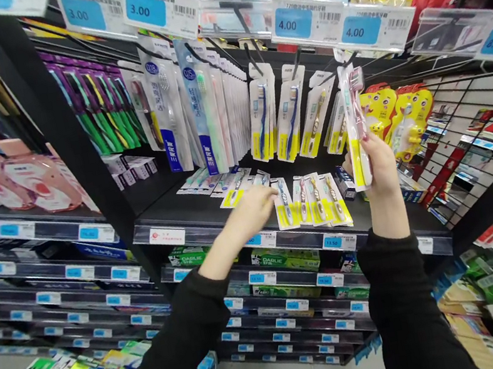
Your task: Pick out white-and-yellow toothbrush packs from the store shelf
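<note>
My right hand is raised at the right and closed around a packaged toothbrush, held upright. The pack has a white and yellow card with a clear front. My left hand is low over the shelf, fingers stretched toward a blue toothbrush pack at the left end of a row lying flat. I cannot tell whether the fingertips touch it. Beside that pack lie more toothbrush packs with yellow-and-white cards. Part of another flat pack shows behind my left hand.
Toothbrush packs hang from hooks above the shelf. Price tags run along the top. Yellow duck-shaped packs hang at the right by a wire grid. Pink bottles stand left of a black post.
</note>
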### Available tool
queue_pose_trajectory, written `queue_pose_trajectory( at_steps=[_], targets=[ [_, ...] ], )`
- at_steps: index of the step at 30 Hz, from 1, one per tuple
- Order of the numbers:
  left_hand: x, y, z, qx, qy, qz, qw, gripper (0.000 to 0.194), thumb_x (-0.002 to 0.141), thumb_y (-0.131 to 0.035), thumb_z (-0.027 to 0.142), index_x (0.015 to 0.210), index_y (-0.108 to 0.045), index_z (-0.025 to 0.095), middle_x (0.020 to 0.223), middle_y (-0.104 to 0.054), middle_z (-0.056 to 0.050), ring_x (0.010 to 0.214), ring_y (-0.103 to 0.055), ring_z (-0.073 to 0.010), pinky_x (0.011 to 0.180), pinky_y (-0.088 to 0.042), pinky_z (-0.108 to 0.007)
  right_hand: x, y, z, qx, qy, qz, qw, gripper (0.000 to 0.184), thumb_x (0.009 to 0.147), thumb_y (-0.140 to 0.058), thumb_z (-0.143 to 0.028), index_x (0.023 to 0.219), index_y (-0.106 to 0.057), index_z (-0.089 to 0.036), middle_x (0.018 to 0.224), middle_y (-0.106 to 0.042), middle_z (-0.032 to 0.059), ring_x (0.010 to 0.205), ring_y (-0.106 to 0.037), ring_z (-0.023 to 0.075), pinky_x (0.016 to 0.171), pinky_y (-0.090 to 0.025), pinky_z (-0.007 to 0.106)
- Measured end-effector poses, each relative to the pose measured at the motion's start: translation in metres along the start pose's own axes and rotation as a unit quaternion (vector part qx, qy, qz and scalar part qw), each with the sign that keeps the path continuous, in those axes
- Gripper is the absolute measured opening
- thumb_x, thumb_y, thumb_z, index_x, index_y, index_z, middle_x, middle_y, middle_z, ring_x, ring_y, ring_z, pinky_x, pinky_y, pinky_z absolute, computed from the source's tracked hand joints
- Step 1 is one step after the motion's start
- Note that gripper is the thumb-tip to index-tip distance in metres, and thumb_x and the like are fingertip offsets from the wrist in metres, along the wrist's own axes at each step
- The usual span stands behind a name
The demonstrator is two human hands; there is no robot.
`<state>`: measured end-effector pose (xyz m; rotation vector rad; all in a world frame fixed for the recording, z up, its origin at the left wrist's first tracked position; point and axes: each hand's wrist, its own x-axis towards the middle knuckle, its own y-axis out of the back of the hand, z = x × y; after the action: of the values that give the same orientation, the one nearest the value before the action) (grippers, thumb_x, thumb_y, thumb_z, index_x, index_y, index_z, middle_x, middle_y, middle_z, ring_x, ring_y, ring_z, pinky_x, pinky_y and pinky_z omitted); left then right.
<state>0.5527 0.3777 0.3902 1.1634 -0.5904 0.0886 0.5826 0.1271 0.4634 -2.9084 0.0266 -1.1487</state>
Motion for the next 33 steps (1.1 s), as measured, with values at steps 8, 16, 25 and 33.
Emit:
queue_pose_trajectory(
  at_steps=[8,16,25,33],
  targets=[
    [-0.012,-0.047,0.036,0.115,-0.11,-0.117,0.98,0.047,0.096,-0.033,0.047,0.132,-0.053,0.024,0.136,-0.054,-0.01,0.126,-0.044,-0.0335,0.101,-0.038,-0.051,-0.028,-0.021,-0.021,0.057,0.022,0.01,0.998,0.024,0.077,-0.053,-0.04,0.095,-0.052,-0.026,0.084,-0.063,0.0029,0.089,-0.065,0.0211,0.068,-0.055,0.032],
    [-0.01,-0.036,0.017,0.096,-0.073,-0.104,0.987,0.046,0.096,-0.036,0.042,0.13,-0.054,0.017,0.125,-0.062,-0.01,0.122,-0.048,-0.0296,0.102,-0.037,-0.044,-0.022,-0.008,-0.02,-0.003,0.05,0.002,0.999,0.033,0.078,-0.043,-0.05,0.098,-0.054,-0.027,0.079,-0.059,0.0036,0.087,-0.065,0.0213,0.064,-0.054,0.032],
    [-0.019,-0.043,0.027,0.167,-0.026,-0.053,0.984,0.051,0.095,-0.033,0.05,0.126,-0.059,0.02,0.131,-0.056,-0.013,0.124,-0.044,-0.0379,0.103,-0.027,-0.059,-0.078,-0.013,-0.02,0.046,0.0,-0.027,0.999,0.042,0.074,-0.052,-0.051,0.107,-0.056,-0.024,0.085,-0.063,0.005,0.087,-0.064,0.0217,0.071,-0.053,0.033],
    [-0.025,-0.049,0.041,0.08,-0.099,-0.05,0.991,0.041,0.096,-0.036,0.042,0.11,-0.065,0.015,0.113,-0.067,-0.009,0.111,-0.052,-0.0292,0.104,-0.025,-0.052,-0.088,-0.019,0.039,-0.304,-0.236,-0.118,0.915,0.049,0.077,-0.05,-0.042,0.116,-0.057,-0.013,0.113,-0.064,0.0129,0.102,-0.06,0.0262,0.087,-0.048,0.037]
  ],
)
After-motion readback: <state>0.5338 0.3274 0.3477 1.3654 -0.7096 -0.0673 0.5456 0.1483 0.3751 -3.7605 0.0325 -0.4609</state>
